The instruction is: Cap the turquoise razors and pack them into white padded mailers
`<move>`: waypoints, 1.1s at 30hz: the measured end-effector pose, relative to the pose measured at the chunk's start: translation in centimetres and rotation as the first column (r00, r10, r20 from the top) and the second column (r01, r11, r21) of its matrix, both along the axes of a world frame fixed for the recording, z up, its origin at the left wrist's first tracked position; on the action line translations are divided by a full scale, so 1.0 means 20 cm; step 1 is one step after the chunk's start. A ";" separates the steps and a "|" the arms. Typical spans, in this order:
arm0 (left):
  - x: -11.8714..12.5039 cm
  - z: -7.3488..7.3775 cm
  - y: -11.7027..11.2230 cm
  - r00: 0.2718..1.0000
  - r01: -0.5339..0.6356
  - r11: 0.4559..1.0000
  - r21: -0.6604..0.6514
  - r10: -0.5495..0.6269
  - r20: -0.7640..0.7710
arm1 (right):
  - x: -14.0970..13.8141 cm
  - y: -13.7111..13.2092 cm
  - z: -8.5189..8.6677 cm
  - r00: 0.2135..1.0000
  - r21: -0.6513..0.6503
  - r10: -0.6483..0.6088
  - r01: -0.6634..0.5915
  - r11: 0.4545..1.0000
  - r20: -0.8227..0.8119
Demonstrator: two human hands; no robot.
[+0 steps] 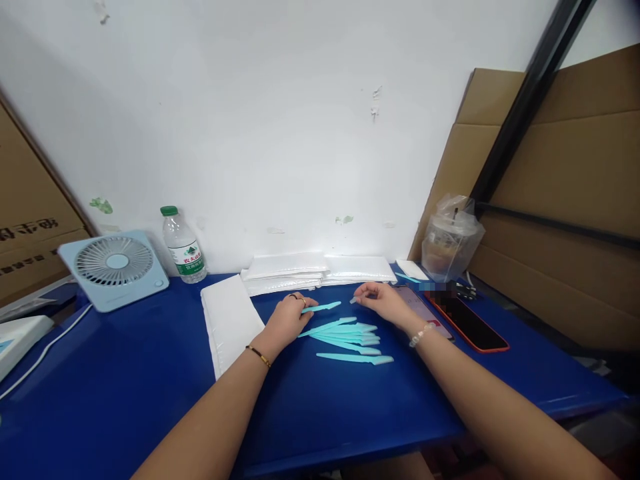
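Observation:
My left hand (pixel 291 316) grips a turquoise eyebrow razor (pixel 327 307) by its handle, the blade end pointing right. Between the thumb and fingers of my right hand (pixel 377 300) is a small translucent blade cap (pixel 353 300), apart from the razor's tip. Just below both hands, several more turquoise eyebrow razors (pixel 350 331) lie fanned out on the blue table, overlapping one another. A single eyebrow razor (pixel 350 359) rests by itself nearer to me. To the left of my left hand is a white padded envelope (pixel 230 320), partly covered by that hand.
Stacked white padded envelopes (pixel 285 267) lie along the wall. A blue fan (pixel 117 267) and a water bottle (pixel 184 247) stand at left. Two phones (pixel 470 323) lie on the right, before a bagged drink cup (pixel 447 243). Cardboard (pixel 575 167) leans at the right side.

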State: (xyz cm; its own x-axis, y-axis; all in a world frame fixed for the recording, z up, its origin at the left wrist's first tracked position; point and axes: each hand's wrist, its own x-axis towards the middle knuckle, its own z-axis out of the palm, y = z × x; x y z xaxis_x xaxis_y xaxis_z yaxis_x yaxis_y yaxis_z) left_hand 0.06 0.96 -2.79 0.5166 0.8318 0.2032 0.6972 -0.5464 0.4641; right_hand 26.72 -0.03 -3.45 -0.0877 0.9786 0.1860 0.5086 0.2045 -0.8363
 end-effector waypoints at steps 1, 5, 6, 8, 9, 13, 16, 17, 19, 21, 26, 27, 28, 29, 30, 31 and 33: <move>0.01 -0.01 0.01 1.000 -0.017 1.000 0.014 0.017 -0.019 | 0.01 0.01 0.00 0.998 -0.009 0.017 -0.016 1.000 0.061; 0.02 -0.01 0.01 0.999 -0.042 0.998 0.048 0.041 0.006 | 0.01 -0.01 0.03 0.966 0.052 0.018 -0.032 0.998 0.258; 0.02 0.00 0.00 0.999 -0.040 0.998 0.046 0.039 0.018 | 0.00 -0.02 0.05 0.950 0.071 0.022 -0.046 0.996 0.313; 0.02 0.02 -0.02 1.000 -0.010 1.000 0.027 0.009 0.011 | -0.03 -0.04 0.09 0.899 0.065 0.063 -0.101 0.993 0.434; 0.03 0.02 -0.03 1.000 0.014 1.000 0.011 -0.014 -0.003 | -0.05 -0.05 0.10 0.868 0.039 0.096 -0.132 0.991 0.486; 0.04 0.01 -0.03 0.998 0.052 0.996 -0.072 -0.055 -0.041 | -0.12 -0.03 0.15 0.790 -0.102 0.252 -0.236 0.966 0.559; 0.05 0.00 -0.03 0.998 0.016 0.990 -0.139 -0.023 -0.051 | -0.14 -0.01 0.16 0.760 -0.181 0.349 -0.299 0.937 0.548; 0.06 0.01 -0.03 0.998 0.000 0.989 -0.151 -0.008 -0.055 | -0.14 -0.01 0.16 0.755 -0.182 0.367 -0.321 0.929 0.543; 0.06 0.02 -0.03 0.998 -0.027 0.988 -0.153 0.019 -0.055 | -0.13 0.00 0.16 0.767 -0.147 0.382 -0.359 0.921 0.516; 0.05 0.04 -0.03 0.998 -0.049 0.991 -0.126 0.042 -0.055 | -0.09 0.00 0.15 0.804 -0.099 0.367 -0.365 0.926 0.468; 0.03 0.04 0.00 0.994 -0.081 0.995 -0.060 0.077 -0.073 | 0.06 0.04 0.11 0.890 -0.089 0.277 -0.262 0.961 0.362; 0.02 0.04 0.00 0.994 -0.084 0.995 -0.054 0.079 -0.077 | 0.08 0.04 0.11 0.897 -0.087 0.251 -0.235 0.968 0.363; 0.02 0.03 0.00 0.993 -0.087 0.995 -0.042 0.083 -0.078 | 0.10 0.04 0.11 0.902 -0.079 0.225 -0.210 0.974 0.368; 0.02 0.02 0.01 0.994 -0.088 0.996 -0.025 0.086 -0.073 | 0.11 0.03 0.11 0.904 -0.069 0.204 -0.192 0.979 0.375; 0.02 0.01 0.01 0.994 -0.082 0.997 -0.011 0.082 -0.066 | 0.11 0.02 0.12 0.906 -0.060 0.189 -0.180 0.982 0.378; 0.02 0.00 0.01 0.996 -0.071 0.997 -0.004 0.071 -0.056 | 0.11 0.00 0.13 0.906 -0.056 0.190 -0.182 0.982 0.378; 0.02 -0.02 0.01 0.998 -0.039 0.999 -0.023 0.039 -0.040 | 0.11 -0.03 0.16 0.890 -0.076 0.255 -0.245 0.967 0.379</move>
State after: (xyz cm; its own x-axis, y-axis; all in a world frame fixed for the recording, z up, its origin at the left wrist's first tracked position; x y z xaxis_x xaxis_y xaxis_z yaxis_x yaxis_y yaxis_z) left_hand 0.39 1.25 -3.22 0.4908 0.8559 0.1631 0.7358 -0.5074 0.4485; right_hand 28.93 -0.69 -0.25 -0.3892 0.9189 0.0644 0.7250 0.3487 -0.5940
